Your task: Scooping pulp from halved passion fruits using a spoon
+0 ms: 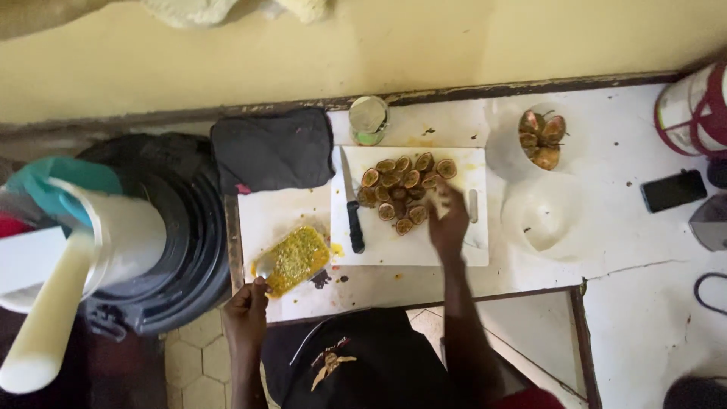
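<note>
My left hand (246, 309) grips a metal spoon (264, 266) whose bowl rests at the edge of a clear tub of yellow seedy fruit pulp (297, 259). My right hand (448, 220) reaches over a white cutting board (413, 246) and touches a heap of several halved passion fruits (401, 189); it is blurred, so whether it grips one is unclear. A black-handled knife (351, 204) lies along the board's left side.
A bowl with whole fruits (541, 138) and an empty translucent bowl (542, 216) sit right of the board. A black cloth (273, 150) and a tin (368, 119) lie behind. A phone (673, 189) is far right. A black bin (178, 227) stands left.
</note>
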